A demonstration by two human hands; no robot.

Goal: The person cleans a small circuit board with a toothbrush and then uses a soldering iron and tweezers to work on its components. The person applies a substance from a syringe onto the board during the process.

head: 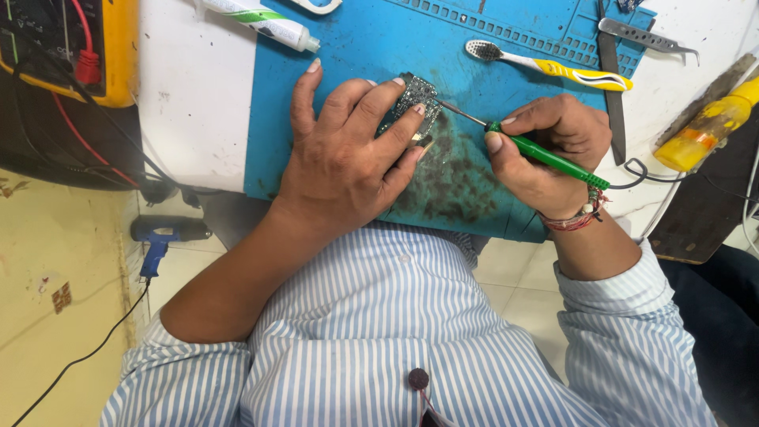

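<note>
A small circuit board [417,95] lies on a blue work mat [371,47]. My left hand [348,154] presses down on the board, fingers spread over its near edge. My right hand [545,154] grips a green-handled soldering iron [553,160] like a pen. Its thin metal tip [458,113] points left and touches the board's right edge. A dark cord runs from the iron's rear toward the right.
On the mat lie a toothbrush with a yellow handle [553,67] and metal tweezers [644,37]. A white tube [261,20] sits at the mat's top left. A yellow meter with red leads [87,47] stands far left. A blue glue gun [162,233] lies on the floor.
</note>
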